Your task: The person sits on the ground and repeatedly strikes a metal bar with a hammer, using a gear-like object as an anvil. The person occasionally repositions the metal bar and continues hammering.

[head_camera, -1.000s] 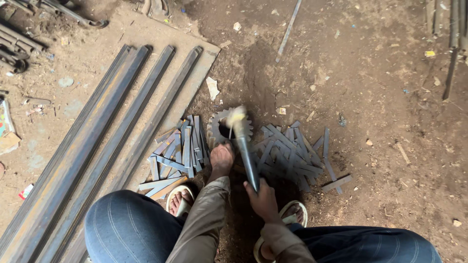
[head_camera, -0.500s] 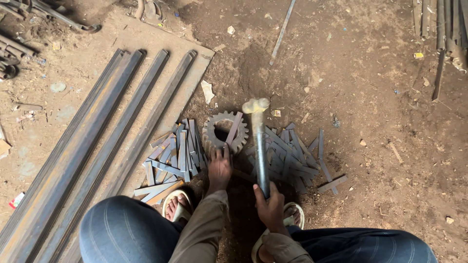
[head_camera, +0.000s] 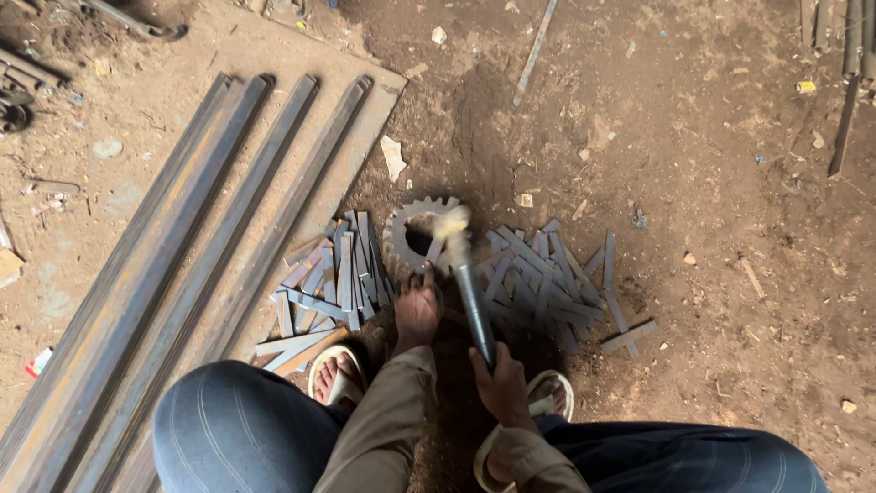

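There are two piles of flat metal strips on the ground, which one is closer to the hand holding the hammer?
The pile of strips right of the toothed gear, beside the right hand gripping the hammer. The other pile lies past the left hand.

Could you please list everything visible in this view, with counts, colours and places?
gear wheel: one, grey toothed ring, on the dirt at centre, partly behind the hammer head.
hammer: one, dark handle with a blurred pale head, over the gear wheel.
left strip pile: many short grey metal strips, left of the gear wheel.
right strip pile: many short grey metal strips, right of the hammer.
long bars: about four, rusty grey, lying diagonally at left.
thin rod: one, grey, top centre.
sandals: two, pale, on the feet at bottom.
left hand: fingers at the gear wheel's near edge.
right hand: gripping the hammer handle.
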